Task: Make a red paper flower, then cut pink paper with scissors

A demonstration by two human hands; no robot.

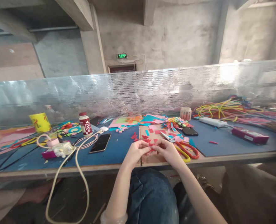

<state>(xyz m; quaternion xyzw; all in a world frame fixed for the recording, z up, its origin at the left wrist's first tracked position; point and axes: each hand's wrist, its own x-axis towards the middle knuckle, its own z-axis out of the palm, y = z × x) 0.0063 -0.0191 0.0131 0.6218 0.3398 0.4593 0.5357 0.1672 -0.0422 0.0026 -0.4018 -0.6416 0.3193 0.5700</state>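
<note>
Both hands meet over the table's front edge, fingertips pinched on a small red paper piece point(150, 143). My left hand point(138, 151) grips its left side and my right hand point(164, 148) its right; fingers partly cover it. Just behind the left fingers lies a red paper cutout point(134, 136). To the right of my right hand rest scissors point(188, 150) with red and yellow handles, blades pointing left and away. Cut paper scraps point(153, 127) in pink, red and blue lie scattered behind the hands.
Left are a dark phone point(100, 143), a red bottle point(85, 124), a yellow cup point(40, 122) and a cable point(88, 183) hanging over the edge. Right are a black phone point(189, 131), power strips point(250, 136) and coloured strands point(222, 109). A perforated metal screen point(119, 93) stands behind.
</note>
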